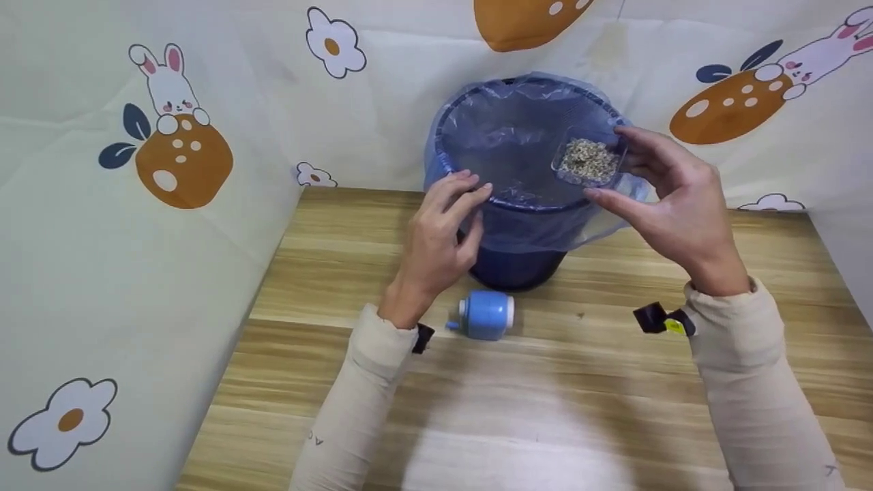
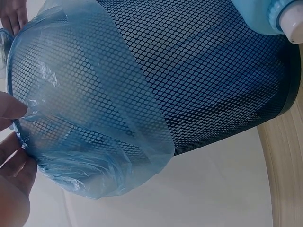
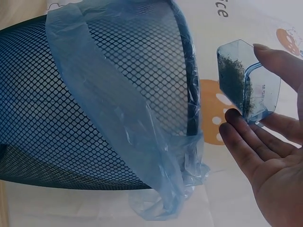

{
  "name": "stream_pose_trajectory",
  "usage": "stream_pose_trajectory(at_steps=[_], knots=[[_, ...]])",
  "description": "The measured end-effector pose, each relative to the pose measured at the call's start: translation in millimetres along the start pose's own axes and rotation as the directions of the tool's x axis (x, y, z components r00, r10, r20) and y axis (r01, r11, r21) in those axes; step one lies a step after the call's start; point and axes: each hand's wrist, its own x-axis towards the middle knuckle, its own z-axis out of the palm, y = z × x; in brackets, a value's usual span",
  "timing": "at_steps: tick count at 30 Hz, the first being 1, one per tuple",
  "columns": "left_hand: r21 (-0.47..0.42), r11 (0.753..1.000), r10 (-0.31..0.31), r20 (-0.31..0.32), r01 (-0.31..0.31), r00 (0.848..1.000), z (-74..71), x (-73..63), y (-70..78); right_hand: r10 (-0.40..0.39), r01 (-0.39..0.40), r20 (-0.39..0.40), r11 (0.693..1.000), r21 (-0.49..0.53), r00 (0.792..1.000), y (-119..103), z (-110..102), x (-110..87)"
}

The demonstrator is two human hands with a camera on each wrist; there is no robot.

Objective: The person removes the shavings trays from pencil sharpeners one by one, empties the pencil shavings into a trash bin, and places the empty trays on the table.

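A dark blue mesh trash bin (image 1: 520, 267) stands upright, lined with a translucent blue plastic bag (image 2: 137, 118) folded over its rim. My left hand (image 1: 443, 228) grips the bin's near-left rim and the bag, fingers over the edge and thumb outside. Between thumb and fingers, my right hand (image 1: 682, 194) holds a small clear plastic shavings tray (image 3: 236, 80) above the right side of the bin's mouth. Fine pencil shavings (image 1: 588, 161) lie inside the tray. In front of the bin, a blue crank pencil sharpener (image 1: 485, 315) lies on the wooden table.
The wooden table (image 1: 327, 382) spreads around and in front of the bin. Behind it and at the sides hangs a pale cloth (image 1: 252, 88) printed with rabbits, oranges and flowers. A small dark speck (image 1: 580, 315) lies right of the sharpener.
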Motion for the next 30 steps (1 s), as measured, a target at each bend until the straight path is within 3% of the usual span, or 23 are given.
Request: stream_pose_trajectory(at_steps=[16,30], knots=[[0.005,1.000,-0.004,0.004,0.004,1.000,-0.3,1.7,-0.3,0.021,-0.022,0.039,0.999,0.027,0.999,9.9,11.3,12.1],[0.001,1.000,-0.014,0.012,0.014,1.000,-0.3,2.1,0.1,0.023,-0.021,0.066,0.999,-0.029,0.998,14.7,22.3,24.6]])
